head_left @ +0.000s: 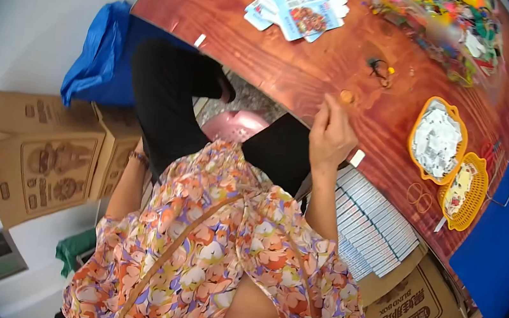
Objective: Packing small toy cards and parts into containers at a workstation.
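At the near edge of the red-brown table (268, 58), my right hand (333, 136) hangs with its fingers curled together, fingertips toward the table. Whatever it may hold is hidden. Just beyond its fingertips lies a small round orange-brown thing (346, 96). Farther back is a little dark tangled piece with a yellow bit (380, 71). Down at my left side, my left hand (141, 146) is mostly hidden behind my leg; the wrist with a dark bracelet shows, the fingers do not.
Blue-and-white cards (297, 4) are heaped at the back, beside a clear bag of colourful small pieces (442, 29). Right: yellow baskets of white paper pieces (435, 141) and mixed bits (463, 193), and rubber bands (418, 197). Below: packed boxes (365, 219), a pink basin (233, 124), cartons (51, 164).
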Demonstrator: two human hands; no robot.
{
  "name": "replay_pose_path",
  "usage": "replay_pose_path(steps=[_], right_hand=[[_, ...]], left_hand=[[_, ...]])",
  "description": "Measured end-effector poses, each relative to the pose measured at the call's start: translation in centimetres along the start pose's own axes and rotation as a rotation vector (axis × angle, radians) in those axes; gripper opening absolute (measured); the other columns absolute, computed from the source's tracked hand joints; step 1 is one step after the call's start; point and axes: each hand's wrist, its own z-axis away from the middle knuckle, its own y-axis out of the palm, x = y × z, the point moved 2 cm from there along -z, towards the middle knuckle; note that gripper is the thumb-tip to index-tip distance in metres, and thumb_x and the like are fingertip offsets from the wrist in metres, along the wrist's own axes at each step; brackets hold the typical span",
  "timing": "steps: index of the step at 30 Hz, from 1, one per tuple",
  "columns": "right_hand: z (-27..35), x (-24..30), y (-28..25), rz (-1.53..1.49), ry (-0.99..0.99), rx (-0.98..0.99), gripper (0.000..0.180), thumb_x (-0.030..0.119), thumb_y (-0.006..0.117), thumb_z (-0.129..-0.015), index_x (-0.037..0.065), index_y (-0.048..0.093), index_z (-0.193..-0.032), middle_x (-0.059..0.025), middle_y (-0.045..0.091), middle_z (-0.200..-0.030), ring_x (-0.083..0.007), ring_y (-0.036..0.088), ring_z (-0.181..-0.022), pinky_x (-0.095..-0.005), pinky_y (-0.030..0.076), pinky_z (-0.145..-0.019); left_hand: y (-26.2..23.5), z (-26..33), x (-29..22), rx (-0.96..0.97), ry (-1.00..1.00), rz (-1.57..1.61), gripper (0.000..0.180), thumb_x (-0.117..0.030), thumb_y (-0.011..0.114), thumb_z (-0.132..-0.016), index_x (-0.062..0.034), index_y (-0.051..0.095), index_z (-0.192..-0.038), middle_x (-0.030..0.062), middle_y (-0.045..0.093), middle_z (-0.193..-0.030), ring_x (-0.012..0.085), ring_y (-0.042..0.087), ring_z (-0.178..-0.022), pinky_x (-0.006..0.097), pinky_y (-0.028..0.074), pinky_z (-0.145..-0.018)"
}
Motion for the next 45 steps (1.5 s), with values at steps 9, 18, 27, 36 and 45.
replay_pose_path(steps=[9,18,27,36,45], right_hand=[[-0.1,-0.7,1.0,0.033,0.005,0.032,0.018,0.004,0.065,-0.09,0.007,0.07,-0.106,-0.0103,0.073,-0.086,-0.0226,0.072,-0.076,-0.0319,0.055,-0.065],[0.3,-0.4,1.0,-0.007,0.11,0.095,0.021,0.013,0.059,-0.097,0.005,0.069,-0.115,-0.0099,0.074,-0.089,-0.017,0.07,-0.076,-0.0295,0.054,-0.069],[0.2,0.0,1.5,-0.04,0.029,0.099,0.023,0.017,0.058,-0.1,0.004,0.069,-0.115,-0.0107,0.073,-0.091,-0.0199,0.071,-0.076,-0.0302,0.058,-0.066],[0.3,-0.3,1.0,0.027,0.054,0.074,0.022,0.016,0.059,-0.099,0.004,0.07,-0.113,-0.0107,0.073,-0.089,-0.0192,0.071,-0.075,-0.0292,0.056,-0.064],[0.8,-1.1,2.1,0.046,0.092,0.044,0.018,0.006,0.064,-0.091,0.006,0.07,-0.108,-0.0106,0.072,-0.085,-0.0256,0.07,-0.073,-0.0349,0.055,-0.065]], left_hand=[[0.5,0.8,1.4,0.5,-0.329,0.863,0.057,-0.042,0.047,-0.103,-0.0002,0.049,-0.141,0.0137,0.058,-0.136,0.0271,0.058,-0.12,0.039,0.046,-0.105],[-0.2,-0.6,1.5,-0.025,0.187,-0.28,0.049,-0.039,0.045,-0.103,0.0007,0.063,-0.127,0.0119,0.067,-0.121,0.0214,0.064,-0.109,0.036,0.049,-0.098],[4.6,-3.2,-0.2,0.002,0.402,-0.389,0.047,-0.038,0.057,-0.098,-0.0018,0.062,-0.128,0.0094,0.065,-0.126,0.0171,0.065,-0.107,0.034,0.052,-0.094],[18.2,-5.1,-3.3,0.434,0.13,-0.333,0.064,-0.051,0.05,-0.1,-0.0078,0.046,-0.147,0.006,0.05,-0.146,0.0157,0.05,-0.128,0.032,0.036,-0.11],[27.7,-8.7,-1.6,0.636,0.526,-1.08,0.063,-0.039,0.045,-0.1,0.0045,0.038,-0.145,0.0269,0.039,-0.15,0.0372,0.036,-0.141,0.04,0.026,-0.118]])
